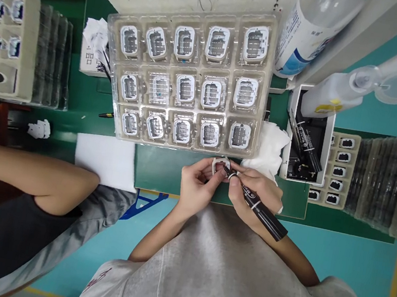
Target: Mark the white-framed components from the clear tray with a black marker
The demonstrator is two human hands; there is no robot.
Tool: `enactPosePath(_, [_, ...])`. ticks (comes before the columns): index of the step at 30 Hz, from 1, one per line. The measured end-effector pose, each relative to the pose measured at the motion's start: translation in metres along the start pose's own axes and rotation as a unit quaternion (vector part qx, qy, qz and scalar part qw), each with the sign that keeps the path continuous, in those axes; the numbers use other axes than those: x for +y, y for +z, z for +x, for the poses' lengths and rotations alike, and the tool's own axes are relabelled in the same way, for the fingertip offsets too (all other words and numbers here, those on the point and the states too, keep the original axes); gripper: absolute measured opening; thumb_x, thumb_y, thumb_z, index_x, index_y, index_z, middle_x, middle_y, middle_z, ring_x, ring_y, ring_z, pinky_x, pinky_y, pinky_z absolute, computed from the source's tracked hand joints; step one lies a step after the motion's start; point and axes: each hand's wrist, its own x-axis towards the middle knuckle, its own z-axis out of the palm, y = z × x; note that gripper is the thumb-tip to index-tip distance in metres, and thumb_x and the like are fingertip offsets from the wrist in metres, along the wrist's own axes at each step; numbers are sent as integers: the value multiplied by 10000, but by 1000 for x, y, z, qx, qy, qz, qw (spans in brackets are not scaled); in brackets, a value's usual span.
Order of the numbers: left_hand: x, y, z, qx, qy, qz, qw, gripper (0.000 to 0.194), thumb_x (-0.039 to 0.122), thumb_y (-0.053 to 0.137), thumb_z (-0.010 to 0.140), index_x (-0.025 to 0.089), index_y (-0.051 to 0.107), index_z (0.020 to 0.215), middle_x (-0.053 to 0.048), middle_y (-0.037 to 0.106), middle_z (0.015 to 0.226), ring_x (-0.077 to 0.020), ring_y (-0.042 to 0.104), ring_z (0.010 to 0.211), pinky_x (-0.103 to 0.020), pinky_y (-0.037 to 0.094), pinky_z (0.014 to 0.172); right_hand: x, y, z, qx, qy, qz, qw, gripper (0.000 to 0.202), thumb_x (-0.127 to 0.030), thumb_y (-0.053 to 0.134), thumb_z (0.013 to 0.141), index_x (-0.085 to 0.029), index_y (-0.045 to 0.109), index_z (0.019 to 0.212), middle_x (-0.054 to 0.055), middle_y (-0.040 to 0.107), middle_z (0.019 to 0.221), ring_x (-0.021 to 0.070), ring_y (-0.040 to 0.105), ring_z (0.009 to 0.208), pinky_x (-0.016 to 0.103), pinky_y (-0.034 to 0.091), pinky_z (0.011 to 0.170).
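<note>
My left hand [196,186] pinches a small white plastic frame [221,162] at the table's near edge, in front of my chest. In my right hand [252,189] is a black marker [265,217], held like a pen with its tip at the frame; whether the tip touches is hard to tell. Just beyond my hands stands a clear plastic tray [259,143], its pockets holding similar white frames [247,93]. White crumpled tissue [268,147] lies beside my right hand.
A white box [285,170] with several markers stands on the right, near a pump bottle [335,95] and a large labelled bottle [307,35]. Stacked trays [374,181] are at far right, others [52,60] at left. A co-worker's arm [28,174] reaches in from the left, by a white pad [106,159].
</note>
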Motion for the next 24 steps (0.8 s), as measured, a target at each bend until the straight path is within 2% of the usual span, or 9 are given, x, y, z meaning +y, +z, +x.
enactPosePath(3, [5, -1, 2, -7, -31, -30, 999, 511, 636, 992, 870, 164, 876, 1027, -91, 900, 894, -247, 878, 783, -337, 749, 747, 1, 1, 0, 4, -3, 18, 1000, 225, -32, 787, 1041, -242, 751, 1113, 29, 886, 1049, 274, 903, 1097, 349, 795, 910])
enactPosePath(10, [10, -11, 4, -47, -102, -74, 991, 452, 513, 1071, 812, 177, 871, 1038, -75, 898, 883, -234, 859, 710, -344, 754, 724, 3, 2, -1, 24, -33, 51, 998, 245, -32, 781, 1019, -240, 760, 1148, 24, 873, 1033, 292, 909, 1051, 366, 813, 870])
enactPosePath(17, [8, -17, 10, -81, -103, -132, 983, 436, 523, 1090, 791, 179, 870, 943, -51, 872, 830, -192, 819, 686, -292, 710, 676, 5, 0, 1, 13, -90, 84, 992, 252, -45, 767, 1044, -234, 756, 1209, 30, 838, 982, 313, 904, 1033, 456, 839, 879])
enactPosePath(21, [4, -17, 11, -88, -101, -143, 981, 407, 494, 1088, 802, 177, 879, 948, -60, 882, 852, -209, 846, 737, -307, 715, 745, 8, -3, 0, 32, -108, 99, 989, 212, -69, 749, 1069, -218, 756, 1219, 25, 814, 934, 286, 884, 857, 517, 843, 895])
enactPosePath(24, [4, -18, 5, -65, -87, -147, 983, 387, 472, 1087, 806, 178, 863, 919, -65, 882, 848, -206, 846, 723, -279, 676, 704, 12, -6, -2, 55, -134, 99, 984, 204, -74, 757, 1066, -198, 761, 1228, 16, 781, 924, 252, 836, 736, 545, 847, 863])
